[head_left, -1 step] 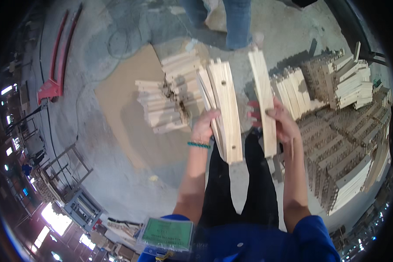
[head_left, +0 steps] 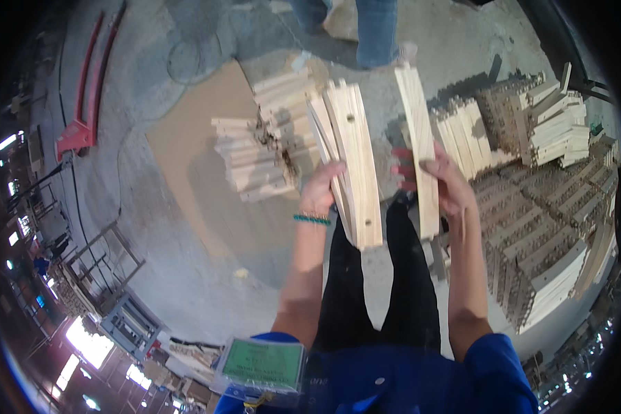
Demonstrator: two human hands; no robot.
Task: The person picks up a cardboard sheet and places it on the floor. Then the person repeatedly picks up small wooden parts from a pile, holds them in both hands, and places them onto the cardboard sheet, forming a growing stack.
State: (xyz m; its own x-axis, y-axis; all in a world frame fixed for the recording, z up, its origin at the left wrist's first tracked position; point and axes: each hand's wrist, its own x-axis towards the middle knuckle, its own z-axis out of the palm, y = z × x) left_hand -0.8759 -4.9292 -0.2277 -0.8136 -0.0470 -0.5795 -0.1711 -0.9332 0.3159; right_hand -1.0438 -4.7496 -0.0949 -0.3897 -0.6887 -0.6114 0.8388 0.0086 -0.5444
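Note:
In my left hand (head_left: 322,186) is a small bundle of pale wooden slats (head_left: 357,162), held close to upright in the picture, with my thumb over the edge. The front slat has a dark hole near each end. My right hand (head_left: 448,181) grips a single wooden slat (head_left: 419,148), thumb on its near face and fingers behind it. A gap separates this slat from the bundle. Beyond my left hand, stacked slats (head_left: 252,155) lie in two rough groups on a brown cardboard sheet (head_left: 179,159).
To my right stand large stacks of slats (head_left: 524,228), with smaller piles (head_left: 462,134) behind. A red pallet jack (head_left: 79,134) rests at the far left, near a metal frame (head_left: 107,259). Another person's jeans-clad legs (head_left: 376,34) are ahead.
Both hands and their slats sit slightly higher in the picture, and the surroundings have shifted a little too. The grips look the same.

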